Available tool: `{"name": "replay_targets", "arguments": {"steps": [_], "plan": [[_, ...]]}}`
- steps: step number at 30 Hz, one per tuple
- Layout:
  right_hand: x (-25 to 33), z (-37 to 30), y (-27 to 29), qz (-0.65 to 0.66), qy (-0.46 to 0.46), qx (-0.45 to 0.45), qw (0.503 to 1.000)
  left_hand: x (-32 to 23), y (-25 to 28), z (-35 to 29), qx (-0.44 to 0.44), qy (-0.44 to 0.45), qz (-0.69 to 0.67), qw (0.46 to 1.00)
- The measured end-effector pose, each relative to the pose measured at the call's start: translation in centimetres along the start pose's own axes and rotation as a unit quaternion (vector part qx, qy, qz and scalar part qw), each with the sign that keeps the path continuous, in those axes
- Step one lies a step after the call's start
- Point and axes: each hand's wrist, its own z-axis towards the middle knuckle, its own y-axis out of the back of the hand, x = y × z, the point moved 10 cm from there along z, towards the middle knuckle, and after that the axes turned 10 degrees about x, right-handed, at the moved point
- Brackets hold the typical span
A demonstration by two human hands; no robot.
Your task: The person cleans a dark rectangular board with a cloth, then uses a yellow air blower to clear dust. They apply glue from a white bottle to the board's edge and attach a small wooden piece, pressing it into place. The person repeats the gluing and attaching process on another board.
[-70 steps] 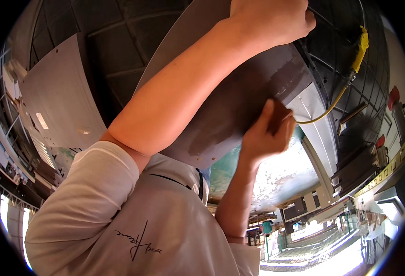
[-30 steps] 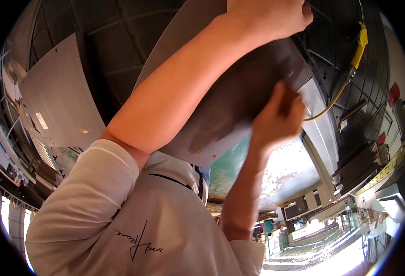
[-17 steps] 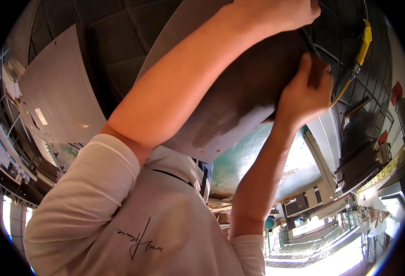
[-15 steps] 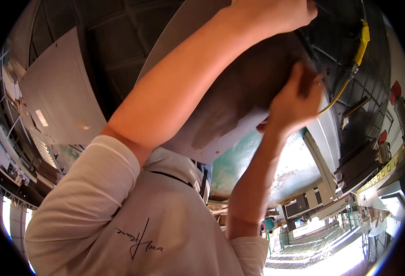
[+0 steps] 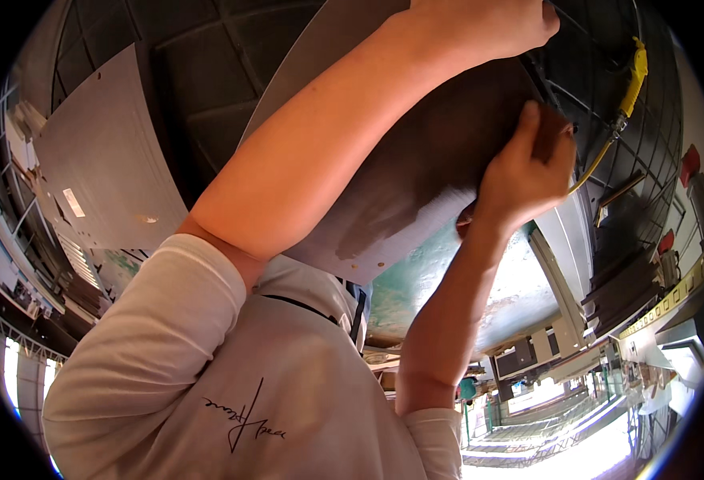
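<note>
A large grey sheet panel (image 5: 400, 180) with a dark, glossy sheen lies at a slant before me, and small holes show near its lower corner. My left hand (image 5: 488, 30) reaches across its far part at the upper edge of the view. Its fingers are curled, and what they hold, if anything, is hidden. At the panel's right edge is my right hand (image 5: 526, 172), fingers bent in and thumb raised; whatever is pinched there is too hidden to make out. A dark strip (image 5: 538, 78) runs along the edge between the two hands.
Another grey panel (image 5: 100, 152) stands at the left. A yellow air gun (image 5: 634, 76) hangs from a yellow hose at the right. Below the panel edge shows a worn green-and-white surface (image 5: 416, 276). Dark stacked pieces (image 5: 624, 292) lie at the far right.
My right hand has shifted slightly right and was blurred before. My left hand has moved a little to the right. The panel looks nearly the same.
</note>
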Motion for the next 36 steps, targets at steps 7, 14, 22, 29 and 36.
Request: {"name": "replay_targets", "arguments": {"steps": [7, 14, 22, 29, 36], "plan": [[-0.3, -0.6, 0.0, 0.014, 0.027, -0.010, 0.999, 0.3, -0.4, -0.1, 0.025, 0.015, -0.002, 1.000], [-0.9, -3.9, 0.0, 0.022, 0.060, -0.048, 0.997, 0.2, -0.4, -0.1, 0.036, 0.028, -0.012, 0.999], [-0.3, -5.8, 0.0, 0.026, 0.086, -0.034, 0.995, 0.5, -0.6, 0.2, 0.054, 0.050, -0.014, 0.997], [0.1, -4.8, 0.1, 0.048, 0.099, -0.040, 0.993, -0.1, 0.7, 0.0, 0.026, 0.018, -0.029, 0.999], [0.8, 0.2, 0.0, 0.011, 0.055, -0.022, 0.998, 0.6, -0.5, 0.2, 0.046, 0.036, -0.019, 0.998]]}}
